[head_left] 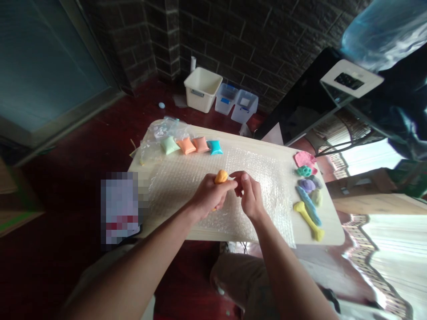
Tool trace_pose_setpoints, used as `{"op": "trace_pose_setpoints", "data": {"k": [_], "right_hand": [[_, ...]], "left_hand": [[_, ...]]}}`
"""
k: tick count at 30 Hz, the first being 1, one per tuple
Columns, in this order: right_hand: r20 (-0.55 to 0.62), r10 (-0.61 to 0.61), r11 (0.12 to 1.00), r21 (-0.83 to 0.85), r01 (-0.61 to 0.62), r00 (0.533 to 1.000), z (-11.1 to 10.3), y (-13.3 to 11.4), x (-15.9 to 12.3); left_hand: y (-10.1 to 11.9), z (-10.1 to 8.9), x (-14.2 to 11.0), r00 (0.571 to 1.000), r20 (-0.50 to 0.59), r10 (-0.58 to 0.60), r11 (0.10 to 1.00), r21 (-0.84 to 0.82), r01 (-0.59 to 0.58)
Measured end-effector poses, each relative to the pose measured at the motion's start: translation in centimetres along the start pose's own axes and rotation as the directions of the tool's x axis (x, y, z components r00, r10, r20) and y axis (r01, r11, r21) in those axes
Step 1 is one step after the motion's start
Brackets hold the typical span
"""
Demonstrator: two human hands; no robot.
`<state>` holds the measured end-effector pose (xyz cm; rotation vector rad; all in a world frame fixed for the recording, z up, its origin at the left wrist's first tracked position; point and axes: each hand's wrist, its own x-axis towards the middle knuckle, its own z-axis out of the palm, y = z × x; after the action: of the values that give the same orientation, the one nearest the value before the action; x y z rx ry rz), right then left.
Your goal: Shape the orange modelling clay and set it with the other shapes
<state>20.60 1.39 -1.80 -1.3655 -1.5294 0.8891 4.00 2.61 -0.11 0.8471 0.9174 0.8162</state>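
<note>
My left hand (pixel 209 195) is wrapped round a lump of orange-yellow modelling clay (pixel 221 176); its rounded top sticks out above the fist and a bit shows below. Close beside it, my right hand (pixel 251 195) has its fingers curled and thumb bent in near the left thumb. What lies between the right fingertips, if anything, is too small to make out. Both hands are over a sheet of bubble wrap (pixel 267 191) on a pale table (pixel 330 222).
Along the far edge lie green (pixel 170 145), orange (pixel 186 146), salmon (pixel 200 144) and blue packets (pixel 215 147) beside clear plastic (pixel 163 129). Shaped clay, including a yellow bone-like piece (pixel 309 221) and a blue strip (pixel 308 205), lies at right. Bins (pixel 203 91) stand beyond.
</note>
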Motion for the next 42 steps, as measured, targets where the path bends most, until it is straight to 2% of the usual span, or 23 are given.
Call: {"op": "trace_pose_setpoints", "data": {"k": [1,3,5,7,14,21,25,29,34,37,39,42], "right_hand": [[0.02,-0.01,1.0,-0.023,0.011,1.0,0.0,-0.1,0.0],[0.05,-0.024,0.998,-0.051,0.026,0.998,0.0,-0.3,-0.1],[0.058,-0.023,0.998,-0.054,0.026,0.998,0.0,-0.3,-0.1],[0.052,-0.014,0.999,-0.048,0.016,0.999,0.0,-0.2,0.0],[0.061,0.021,0.999,-0.05,-0.018,0.998,0.0,0.0,0.0],[0.062,0.05,0.999,-0.025,-0.049,0.997,0.2,-0.1,-0.1],[0.061,0.047,0.999,-0.002,-0.047,0.997,0.5,-0.2,-0.2],[0.091,0.047,0.999,0.018,-0.049,0.995,0.8,-0.2,-0.2],[0.093,0.066,0.998,0.014,-0.068,0.993,0.8,-0.2,-0.3],[0.055,0.085,0.992,0.093,-0.09,0.995,1.1,-0.5,-0.3],[-0.013,0.111,0.972,0.211,-0.106,0.994,1.4,-0.7,-0.1],[-0.083,0.224,0.901,0.398,-0.173,0.971,2.3,-0.8,0.2]], "left_hand": [[0.2,-0.1,0.0,0.999,0.034,-0.016,0.996,-0.086,0.019],[0.5,-0.2,-0.1,0.995,0.09,0.032,0.981,-0.194,-0.014],[0.7,-0.4,0.0,0.989,0.105,0.101,0.97,-0.233,-0.075],[0.8,-0.5,0.1,0.989,0.088,0.118,0.967,-0.235,-0.095],[1.4,-0.6,0.1,0.999,0.044,-0.014,0.939,-0.343,0.028],[1.8,-0.2,0.1,0.996,-0.075,-0.046,0.914,-0.407,0.012],[2.2,-0.3,0.3,0.997,-0.044,-0.058,0.871,-0.491,0.029],[2.4,-0.4,0.4,0.99,-0.089,-0.105,0.852,-0.521,0.044],[2.5,-0.3,0.5,0.987,-0.081,-0.142,0.836,-0.544,0.075],[2.4,-0.5,0.6,0.993,-0.053,-0.101,0.839,-0.541,0.057],[2.2,-0.4,0.6,0.999,-0.02,-0.042,0.848,-0.53,0.025],[1.8,0.2,0.3,1.0,-0.007,0.017,0.894,-0.449,-0.018]]}}
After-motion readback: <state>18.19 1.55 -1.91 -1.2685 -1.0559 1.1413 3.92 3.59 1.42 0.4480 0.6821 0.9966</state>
